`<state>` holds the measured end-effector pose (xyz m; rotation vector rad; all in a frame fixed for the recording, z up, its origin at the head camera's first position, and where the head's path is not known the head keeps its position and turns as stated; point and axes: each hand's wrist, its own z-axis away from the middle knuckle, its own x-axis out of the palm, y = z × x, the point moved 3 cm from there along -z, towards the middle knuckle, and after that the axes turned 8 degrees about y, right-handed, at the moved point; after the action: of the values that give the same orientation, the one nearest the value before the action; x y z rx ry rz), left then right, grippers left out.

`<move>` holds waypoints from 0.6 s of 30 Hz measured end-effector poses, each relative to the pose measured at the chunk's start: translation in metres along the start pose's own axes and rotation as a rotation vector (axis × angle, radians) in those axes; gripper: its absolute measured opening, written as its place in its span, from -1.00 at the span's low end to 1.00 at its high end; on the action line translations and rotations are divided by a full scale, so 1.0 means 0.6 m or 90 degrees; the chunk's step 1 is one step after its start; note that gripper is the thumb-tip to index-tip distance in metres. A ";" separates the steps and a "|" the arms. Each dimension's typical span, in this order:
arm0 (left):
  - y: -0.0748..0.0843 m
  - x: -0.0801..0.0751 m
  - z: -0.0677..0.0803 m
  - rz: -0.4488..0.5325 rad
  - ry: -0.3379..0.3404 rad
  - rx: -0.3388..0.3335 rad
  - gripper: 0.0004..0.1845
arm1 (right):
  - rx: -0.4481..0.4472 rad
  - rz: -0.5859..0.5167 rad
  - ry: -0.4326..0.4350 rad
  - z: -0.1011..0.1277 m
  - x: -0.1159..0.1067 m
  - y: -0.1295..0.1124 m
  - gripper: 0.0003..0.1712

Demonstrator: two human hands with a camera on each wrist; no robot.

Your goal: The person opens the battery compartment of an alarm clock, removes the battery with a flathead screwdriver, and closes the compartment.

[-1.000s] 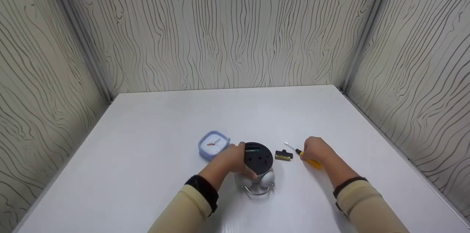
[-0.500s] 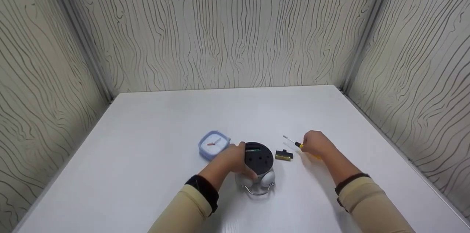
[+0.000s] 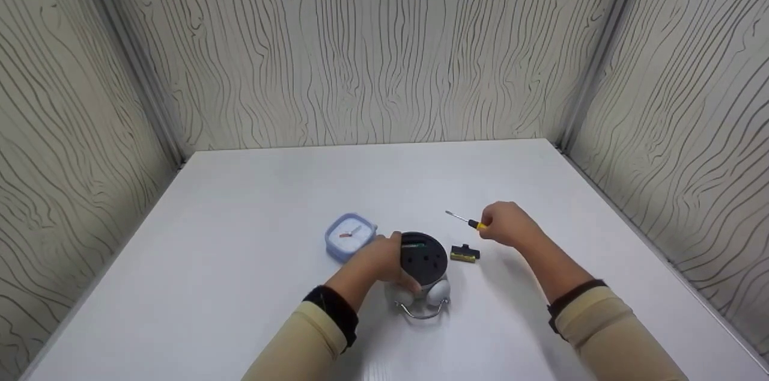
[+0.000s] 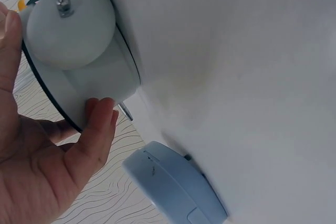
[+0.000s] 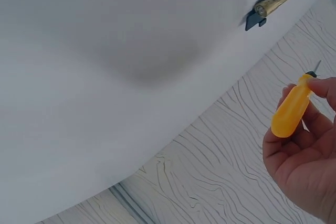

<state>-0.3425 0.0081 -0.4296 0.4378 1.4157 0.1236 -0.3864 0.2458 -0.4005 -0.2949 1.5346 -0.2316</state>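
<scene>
Yellow-handled screwdriver (image 3: 465, 220), pinched in the right hand (image 3: 506, 225), points its shaft leftward above the alarm clock (image 3: 422, 267) gripped by the left hand (image 3: 377, 264).

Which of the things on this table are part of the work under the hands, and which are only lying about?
In hand:
- left hand grips round grey twin-bell alarm clock, black back up
- right hand holds yellow-handled screwdriver above the table
- gold battery and black cover piece, beside the clock

Lying about:
- square pale-blue clock
- white table
</scene>
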 end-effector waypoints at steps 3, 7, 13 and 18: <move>0.000 0.000 0.000 -0.003 0.000 -0.001 0.19 | -0.029 0.008 0.010 0.007 -0.006 -0.017 -0.88; 0.000 0.000 0.000 -0.003 0.000 -0.005 0.20 | -0.054 0.006 0.013 0.015 -0.011 -0.037 -0.89; -0.001 0.002 0.001 0.006 0.006 -0.001 0.21 | -0.079 0.003 0.007 0.022 -0.009 -0.056 -0.92; -0.001 0.003 0.001 0.015 0.006 0.003 0.22 | -0.098 0.008 -0.002 0.025 -0.007 -0.066 -0.94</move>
<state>-0.3417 0.0078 -0.4312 0.4580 1.4203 0.1418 -0.3703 0.2106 -0.3832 -0.4068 1.5534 -0.1042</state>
